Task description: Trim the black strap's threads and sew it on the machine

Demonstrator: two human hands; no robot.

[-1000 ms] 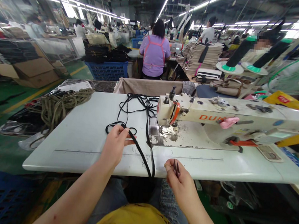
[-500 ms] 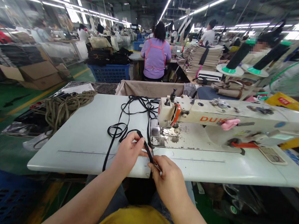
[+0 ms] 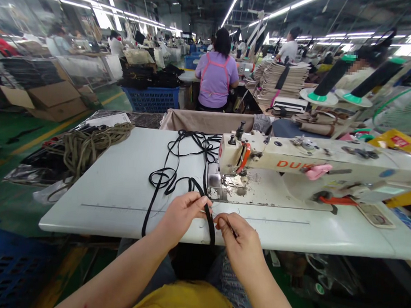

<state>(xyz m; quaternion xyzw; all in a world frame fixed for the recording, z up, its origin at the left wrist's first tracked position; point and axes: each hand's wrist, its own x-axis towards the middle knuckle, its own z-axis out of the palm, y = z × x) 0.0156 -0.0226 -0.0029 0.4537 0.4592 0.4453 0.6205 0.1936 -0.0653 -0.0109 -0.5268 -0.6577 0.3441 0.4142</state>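
A narrow black strap runs between the thumb and fingers of my left hand, and its lower part hangs over the table's front edge. My right hand is closed just to the right of the strap, apart from it. A small dark piece shows between those fingers, too hidden to name. More of the black strap lies in loose loops on the white table, left of the sewing machine. The machine's needle area is just beyond my hands.
Bundled olive straps lie at the table's left end. A beige cloth-lined bin stands behind the table. Black thread cones rise behind the machine, near a green fan. A blue basket is at lower left; a person in purple sits ahead.
My left hand has shifted slightly right and down along the strap. My right hand has come off the strap and moved a little right. The strap's lower part now hangs past the table edge.
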